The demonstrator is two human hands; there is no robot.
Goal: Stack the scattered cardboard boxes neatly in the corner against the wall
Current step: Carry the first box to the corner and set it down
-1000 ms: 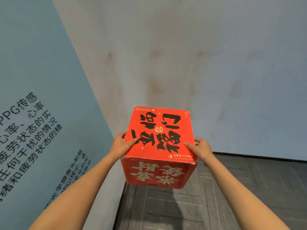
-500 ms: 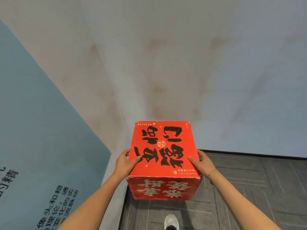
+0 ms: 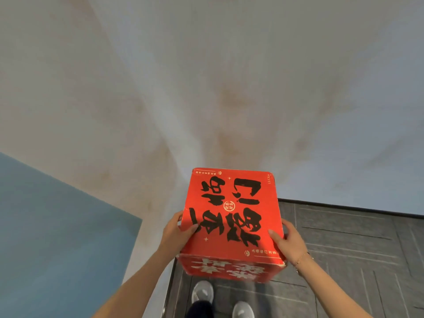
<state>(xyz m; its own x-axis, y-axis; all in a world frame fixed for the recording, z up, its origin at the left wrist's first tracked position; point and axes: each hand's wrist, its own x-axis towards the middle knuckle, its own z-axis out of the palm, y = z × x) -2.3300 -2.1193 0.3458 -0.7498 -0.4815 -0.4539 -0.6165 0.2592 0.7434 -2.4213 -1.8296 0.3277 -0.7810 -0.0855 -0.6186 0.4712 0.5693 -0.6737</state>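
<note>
Hands: left hand point(image 3: 175, 232) and right hand point(image 3: 290, 241) are clamping the box point(image 3: 231, 216) sides, frame centre.
Handling: stiff, seemingly light; side grips are suiting it.

A dark grey floor point(image 3: 344, 260) of carpet tiles with thin pale line patterns fills the lower right, meeting the pale walls along a dark strip. Two light grey shoes point(image 3: 203, 292) stand on it at the bottom edge, side by side, toes toward the corner.
</note>
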